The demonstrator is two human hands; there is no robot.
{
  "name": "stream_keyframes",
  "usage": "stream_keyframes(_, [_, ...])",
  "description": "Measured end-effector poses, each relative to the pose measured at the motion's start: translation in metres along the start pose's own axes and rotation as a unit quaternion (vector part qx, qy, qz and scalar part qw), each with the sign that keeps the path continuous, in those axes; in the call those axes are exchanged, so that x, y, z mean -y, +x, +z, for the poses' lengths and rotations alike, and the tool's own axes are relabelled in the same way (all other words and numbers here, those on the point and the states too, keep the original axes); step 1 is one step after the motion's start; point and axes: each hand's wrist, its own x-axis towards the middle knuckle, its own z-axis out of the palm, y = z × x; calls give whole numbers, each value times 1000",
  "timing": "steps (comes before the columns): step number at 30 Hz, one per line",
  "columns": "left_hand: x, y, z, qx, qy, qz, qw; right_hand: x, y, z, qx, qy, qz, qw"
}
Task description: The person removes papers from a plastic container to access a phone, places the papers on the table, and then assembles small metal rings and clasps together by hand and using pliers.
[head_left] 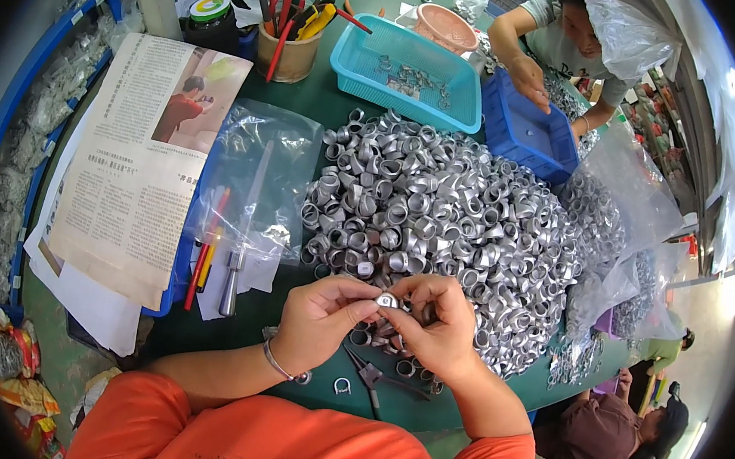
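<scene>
Between my two hands is a silver metal ring with a flat top, held up in front of the near edge of a big heap of similar rings. My left hand pinches it from the left with thumb and forefinger. From the right, the thumb and bent fingers of my right hand close on it too. Dark-handled pliers lie on the green table just below my hands. A loose U-shaped ring rests to their left.
A turquoise basket with some rings and a blue bin stand beyond the heap. A co-worker's hand is over the bin. Left lie a newspaper, a plastic bag and pens; a tool pot stands behind.
</scene>
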Motion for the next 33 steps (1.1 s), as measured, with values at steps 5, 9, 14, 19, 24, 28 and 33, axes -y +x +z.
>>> stream_keyframes(5, [-2, 3, 1, 3, 16, -2, 1000, 4, -1, -2, -5, -5, 24, 1000])
stream_keyframes(9, [-4, 6, 3, -3, 46, -36, 998, 6, 13, -16, 28, -115, -102, 988])
stream_keyframes(14, [11, 4, -6, -53, 45, -44, 997, 3, 58, -60, -54, -68, 92, 992])
stream_keyframes(19, [12, 2, -4, -33, 34, -30, 998, -31, 133, -144, -229, 122, 225, 939])
stream_keyframes(24, [14, 0, -6, -48, 40, -41, 997, -72, 170, -193, -341, 227, 199, 890])
stream_keyframes(28, [14, 3, -8, -50, 30, -41, 997, -79, 174, -202, -393, 311, 232, 834])
stream_keyframes(33, [14, 5, -7, -45, 10, -43, 998, -83, 163, -195, -295, 159, 216, 917])
